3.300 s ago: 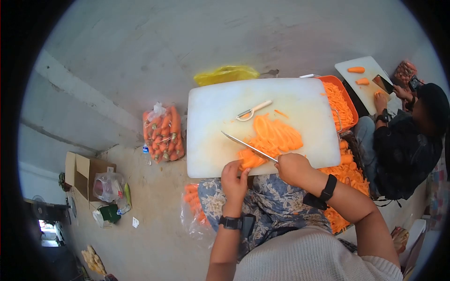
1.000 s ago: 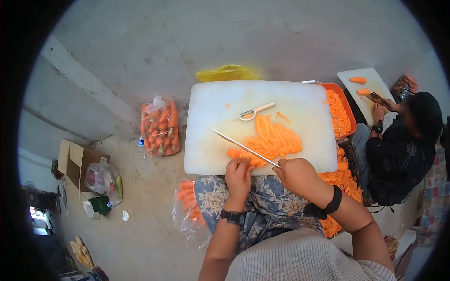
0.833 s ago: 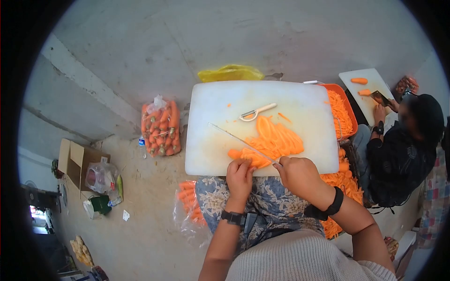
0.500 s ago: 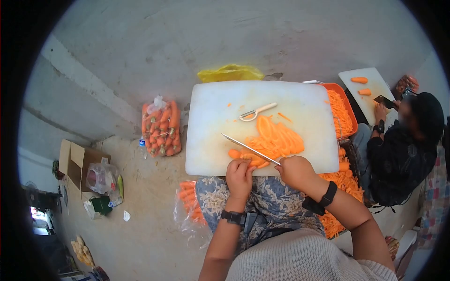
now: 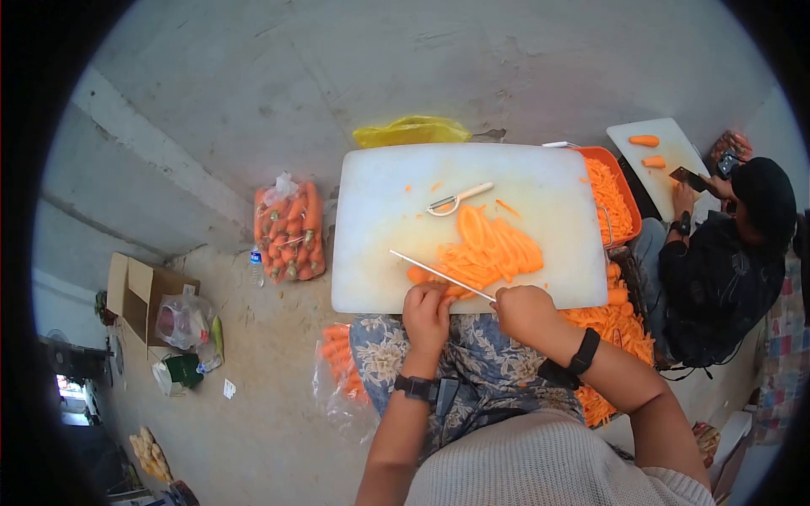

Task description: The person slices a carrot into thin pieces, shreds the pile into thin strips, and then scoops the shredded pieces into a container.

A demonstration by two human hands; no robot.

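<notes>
The right hand grips the knife, the left hand seemingly pinching the half-hidden carrot, likely light, stiff, slick where cut, best held by its sides.

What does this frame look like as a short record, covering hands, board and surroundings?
left hand: fingers on carrot piece
right hand: grips knife
cutting board: white; bears carrot slices, peeler
right of board: orange tray holding shredded carrot
left of board: bag of whole carrots
co-worker: far right, holding cleaver at another board
</notes>
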